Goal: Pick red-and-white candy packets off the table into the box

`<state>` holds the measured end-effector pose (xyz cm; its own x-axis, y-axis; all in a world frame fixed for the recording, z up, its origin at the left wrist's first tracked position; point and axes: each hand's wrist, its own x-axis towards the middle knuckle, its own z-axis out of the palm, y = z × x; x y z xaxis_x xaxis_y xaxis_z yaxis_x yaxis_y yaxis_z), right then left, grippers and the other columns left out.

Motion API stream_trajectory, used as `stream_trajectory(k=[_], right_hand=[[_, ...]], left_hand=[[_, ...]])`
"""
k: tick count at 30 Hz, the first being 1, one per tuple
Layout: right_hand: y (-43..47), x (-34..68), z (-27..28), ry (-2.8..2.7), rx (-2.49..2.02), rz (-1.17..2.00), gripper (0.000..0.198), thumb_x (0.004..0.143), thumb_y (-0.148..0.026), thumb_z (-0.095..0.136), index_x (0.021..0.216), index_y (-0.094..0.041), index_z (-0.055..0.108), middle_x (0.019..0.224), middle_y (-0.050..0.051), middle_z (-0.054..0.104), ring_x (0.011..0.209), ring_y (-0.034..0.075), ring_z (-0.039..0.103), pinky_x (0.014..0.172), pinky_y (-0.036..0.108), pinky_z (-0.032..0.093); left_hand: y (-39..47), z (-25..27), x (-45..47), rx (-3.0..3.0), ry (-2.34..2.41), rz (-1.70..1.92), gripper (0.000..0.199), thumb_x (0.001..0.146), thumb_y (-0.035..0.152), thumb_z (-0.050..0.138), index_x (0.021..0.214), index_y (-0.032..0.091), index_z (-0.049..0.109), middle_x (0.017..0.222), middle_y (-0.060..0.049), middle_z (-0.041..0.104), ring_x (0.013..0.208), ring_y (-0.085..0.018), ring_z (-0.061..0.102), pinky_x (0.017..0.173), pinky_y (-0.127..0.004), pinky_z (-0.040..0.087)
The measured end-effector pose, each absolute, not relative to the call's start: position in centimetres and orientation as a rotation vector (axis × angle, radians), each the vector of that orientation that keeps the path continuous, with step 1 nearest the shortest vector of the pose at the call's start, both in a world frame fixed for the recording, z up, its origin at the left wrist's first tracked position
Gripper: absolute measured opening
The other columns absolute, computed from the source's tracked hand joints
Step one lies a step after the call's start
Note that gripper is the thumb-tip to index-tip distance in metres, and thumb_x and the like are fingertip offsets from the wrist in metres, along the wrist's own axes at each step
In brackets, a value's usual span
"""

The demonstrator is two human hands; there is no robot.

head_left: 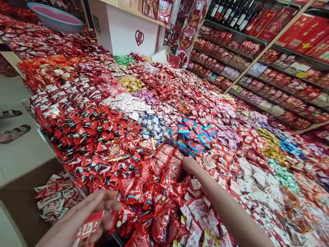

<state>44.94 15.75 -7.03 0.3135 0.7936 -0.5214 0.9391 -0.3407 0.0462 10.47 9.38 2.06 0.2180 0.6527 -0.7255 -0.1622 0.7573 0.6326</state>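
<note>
At the lower left, my left hand (86, 206) has its fingers curled around a red-and-white wrapped sweet packet (89, 224), above the near edge of the display. Red triangular sweet packets (160, 206) lie right beside its fingertips. My right hand (189, 164) reaches down into a compartment at the middle, beside a stack of red packets with pale square prints (176, 163). Its fingers are hidden there, so whether they hold anything does not show. Blue-and-red packets (197, 135) lie just beyond this hand.
A cardboard box (17, 202) at the lower left holds several red-and-white packets (56, 199). Heaped sweets fill the wide display. A pink-and-blue basin (55, 17) rests at the far left. Stocked shelves (246, 51) line the right; a person's sandalled feet (15, 132) show at left.
</note>
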Motion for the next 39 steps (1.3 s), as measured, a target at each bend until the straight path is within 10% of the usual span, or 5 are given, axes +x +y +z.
stream_trajectory(k=[6,12,16,26,39], right_hand=[[13.9,39.5,-2.5,1.891,2.237,-0.660,0.025,0.084,-0.017,0.040,0.083,-0.011,0.064,0.088,0.018,0.066,0.085,0.025,0.061,0.071,0.033,0.044],[8.9,29.5,1.5,1.824,1.543,-2.705,0.037,0.075,-0.054,0.049,0.072,-0.018,0.058,0.062,0.000,0.059,0.052,0.010,0.055,0.049,0.022,0.043],[8.1,27.2,0.9,1.539,1.587,-3.051,0.041,0.066,-0.055,0.058,0.066,-0.015,0.055,0.054,-0.002,0.057,0.044,0.006,0.050,0.044,0.018,0.040],[9.3,30.7,1.2,2.266,2.126,-2.542,0.030,0.071,-0.041,0.062,0.092,-0.019,0.057,0.075,0.000,0.057,0.065,0.010,0.050,0.057,0.021,0.040],[9.9,35.7,3.0,2.623,2.060,-1.735,0.015,0.079,-0.022,0.052,0.089,-0.019,0.062,0.079,0.002,0.065,0.069,0.011,0.057,0.063,0.020,0.043]], left_hand=[[11.3,4.1,12.1,0.398,1.041,0.837,0.023,0.080,0.033,0.048,0.090,0.015,0.060,0.083,-0.007,0.064,0.064,-0.013,0.056,0.049,-0.020,0.046],[11.5,4.9,14.6,0.487,1.041,0.980,0.028,0.083,0.041,0.040,0.084,0.017,0.056,0.079,-0.004,0.062,0.064,-0.012,0.055,0.054,-0.022,0.047],[11.0,4.7,15.0,0.575,1.077,0.963,0.024,0.078,0.039,0.051,0.096,0.023,0.053,0.083,0.000,0.062,0.061,-0.010,0.055,0.053,-0.021,0.046],[10.9,3.2,15.3,0.881,1.048,0.664,0.036,0.066,0.017,0.068,0.098,0.022,0.052,0.089,-0.001,0.068,0.084,-0.016,0.061,0.072,-0.023,0.047],[11.3,2.5,15.8,1.548,1.248,0.398,0.036,0.070,0.041,0.060,0.104,0.033,0.050,0.091,0.001,0.065,0.089,-0.019,0.058,0.076,-0.023,0.043]])
